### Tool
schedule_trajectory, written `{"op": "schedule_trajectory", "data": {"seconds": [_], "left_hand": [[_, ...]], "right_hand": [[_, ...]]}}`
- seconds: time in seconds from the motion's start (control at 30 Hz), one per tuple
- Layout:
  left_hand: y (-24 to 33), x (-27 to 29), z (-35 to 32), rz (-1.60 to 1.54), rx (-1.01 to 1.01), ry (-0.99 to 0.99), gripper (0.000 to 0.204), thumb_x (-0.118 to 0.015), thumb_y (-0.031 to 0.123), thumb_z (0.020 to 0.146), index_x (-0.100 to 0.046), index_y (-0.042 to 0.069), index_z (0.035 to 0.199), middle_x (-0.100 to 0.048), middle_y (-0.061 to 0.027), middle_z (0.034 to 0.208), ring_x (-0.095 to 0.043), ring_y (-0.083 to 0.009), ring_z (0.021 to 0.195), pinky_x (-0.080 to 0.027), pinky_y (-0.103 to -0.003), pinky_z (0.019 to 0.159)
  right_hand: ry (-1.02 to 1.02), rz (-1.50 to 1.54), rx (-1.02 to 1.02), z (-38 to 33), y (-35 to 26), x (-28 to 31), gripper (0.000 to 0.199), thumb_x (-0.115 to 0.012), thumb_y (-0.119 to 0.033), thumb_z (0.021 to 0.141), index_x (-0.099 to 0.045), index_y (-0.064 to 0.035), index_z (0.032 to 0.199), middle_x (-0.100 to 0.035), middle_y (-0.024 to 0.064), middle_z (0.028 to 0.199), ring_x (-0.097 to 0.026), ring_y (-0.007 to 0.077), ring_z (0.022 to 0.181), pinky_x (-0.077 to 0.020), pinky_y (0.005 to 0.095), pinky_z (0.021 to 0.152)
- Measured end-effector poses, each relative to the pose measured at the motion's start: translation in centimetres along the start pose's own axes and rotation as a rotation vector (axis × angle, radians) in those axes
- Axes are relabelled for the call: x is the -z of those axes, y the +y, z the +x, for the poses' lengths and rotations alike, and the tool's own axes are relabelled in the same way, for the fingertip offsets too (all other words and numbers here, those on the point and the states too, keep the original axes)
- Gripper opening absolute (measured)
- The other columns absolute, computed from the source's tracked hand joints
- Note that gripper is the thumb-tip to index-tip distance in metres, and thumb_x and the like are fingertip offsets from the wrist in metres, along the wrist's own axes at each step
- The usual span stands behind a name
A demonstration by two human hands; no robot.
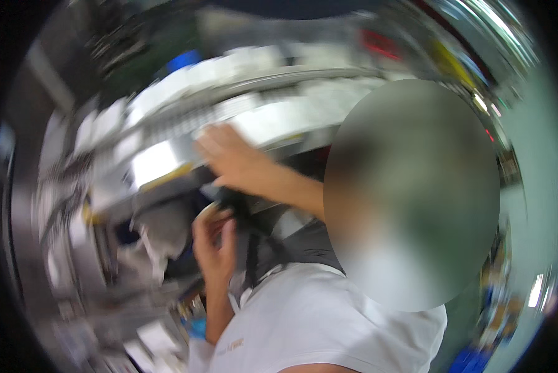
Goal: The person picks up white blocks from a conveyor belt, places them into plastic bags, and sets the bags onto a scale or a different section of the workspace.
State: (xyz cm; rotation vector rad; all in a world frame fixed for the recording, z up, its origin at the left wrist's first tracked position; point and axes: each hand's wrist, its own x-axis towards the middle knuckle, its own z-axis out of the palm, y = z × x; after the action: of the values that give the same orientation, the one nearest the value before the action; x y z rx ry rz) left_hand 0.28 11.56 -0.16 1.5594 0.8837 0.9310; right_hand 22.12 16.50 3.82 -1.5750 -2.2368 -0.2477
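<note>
Stretched toward a metal work line (173, 146), my right hand (229, 155) has its fingers extended, palm down, at the edge beside white block-like items (269, 121). Motion blur hides whether it touches them. My left hand (215, 245) is lower and nearer my body, with bent fingers and the thumb apart. I see nothing held in it. Close to its fingertips is a dark object (232, 202) whose kind I cannot make out. A bright white panel (155, 165) with a yellow edge lies left of my right hand.
A grey cloth-like thing (164, 230) hangs under the line at left. More white items (198, 74) stand in a row behind. A blue object (182, 60) and a red one (379, 43) are farther back. White boxes (158, 336) lie lower left. A smooth blurred oval covers the right side.
</note>
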Motion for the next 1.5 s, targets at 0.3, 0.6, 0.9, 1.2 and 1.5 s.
{"op": "schedule_trajectory", "data": {"seconds": [0.3, 0.6, 0.9, 1.2, 1.5], "left_hand": [[2.6, 6.5, -7.6, 0.0, -0.214, -0.342, 0.034, -0.077, 0.013, 0.091, -0.066, 0.002, 0.121, -0.072, -0.0108, 0.099, -0.073, -0.0229, 0.089, -0.058, -0.036, 0.079], [6.8, 22.5, -18.3, 0.832, 0.011, 0.946, 0.014, -0.059, 0.003, 0.101, -0.068, -0.001, 0.111, -0.075, -0.0108, 0.104, -0.072, -0.0189, 0.098, -0.054, -0.033, 0.091], [2.8, 29.5, -24.5, 0.445, -0.045, 1.1, 0.032, -0.048, 0.012, 0.109, -0.052, -0.003, 0.137, -0.069, -0.0162, 0.123, -0.067, -0.0242, 0.115, -0.048, -0.037, 0.106], [1.3, 28.0, -27.0, 0.413, 0.082, 1.04, 0.028, -0.049, 0.014, 0.109, -0.054, -0.003, 0.132, -0.071, -0.0151, 0.118, -0.07, -0.0222, 0.106, -0.051, -0.034, 0.098], [2.8, 26.5, -28.4, 0.44, 0.31, 0.835, 0.067, -0.08, 0.016, 0.089, -0.047, 0.0, 0.145, -0.06, -0.0139, 0.136, -0.061, -0.0244, 0.124, -0.048, -0.038, 0.106]], "right_hand": [[-0.203, 1.014, -0.203, -0.1, -9.6, -3.4, 0.031, -0.061, -0.003, 0.1, -0.063, 0.0002, 0.131, -0.073, 0.0153, 0.115, -0.072, 0.0216, 0.1, -0.0573, 0.0337, 0.088], [-0.336, 1.284, 0.136, 3.9, -22.1, -7.6, 0.031, -0.068, -0.005, 0.095, -0.065, -0.0007, 0.126, -0.069, 0.0156, 0.112, -0.069, 0.024, 0.099, -0.0555, 0.0345, 0.087], [-0.152, 1.032, 0.711, 4.7, -36.5, -7.5, 0.09, -0.09, -0.034, 0.072, -0.047, 0.0054, 0.139, -0.056, 0.0233, 0.137, -0.053, 0.039, 0.127, -0.0425, 0.0467, 0.112], [-0.373, 1.048, 0.82, 6.8, -37.7, -9.7, 0.081, -0.085, -0.03, 0.075, -0.051, -0.0012, 0.143, -0.059, 0.0203, 0.14, -0.053, 0.0384, 0.131, -0.0404, 0.0459, 0.113], [-0.574, 1.265, 0.785, 9.4, -36.4, -10.8, 0.041, -0.068, -0.012, 0.092, -0.063, -0.0031, 0.131, -0.069, 0.0182, 0.119, -0.064, 0.0347, 0.109, -0.0498, 0.0426, 0.097]]}}
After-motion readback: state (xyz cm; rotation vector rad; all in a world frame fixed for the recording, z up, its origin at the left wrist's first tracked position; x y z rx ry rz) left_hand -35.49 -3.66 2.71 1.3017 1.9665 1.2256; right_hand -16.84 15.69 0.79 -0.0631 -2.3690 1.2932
